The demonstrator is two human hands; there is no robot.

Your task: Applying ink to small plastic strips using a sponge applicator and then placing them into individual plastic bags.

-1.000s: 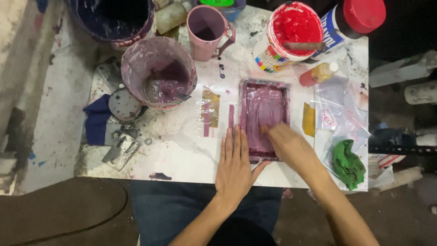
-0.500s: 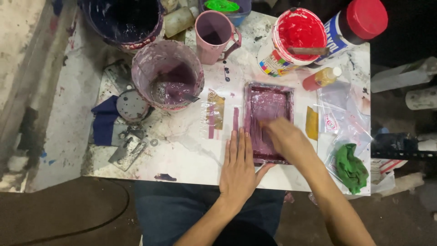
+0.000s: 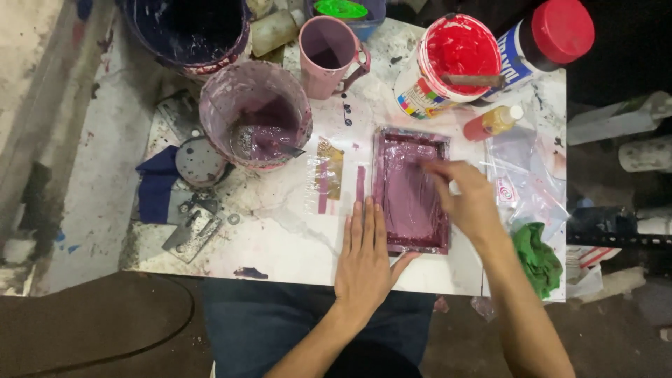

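1. Head view: a rectangular tray (image 3: 411, 189) lies flat on the white, paint-stained table (image 3: 280, 238), near its front edge. Its inside is covered in a smooth mauve-purple layer with a glossy sheen, and its rim is smeared the same colour.
2. The left hand (image 3: 365, 262) lies flat on the table, palm down and fingers straight and together, touching the tray's left edge; it grips nothing.
3. The right hand (image 3: 465, 199) reaches over the tray's upper right part, fingers stretched out loosely with the tips on or just above the purple surface; it is open, holding nothing visible.
4. Just left of the tray lies a clear plastic strip with colour swatches (image 3: 325, 178).
5. Behind it stand a purple-coated bucket (image 3: 255, 115), a pink mug (image 3: 329, 56) and a red paint tub (image 3: 448, 63).
6. A green rag (image 3: 535, 255) lies to the right, near the right forearm.
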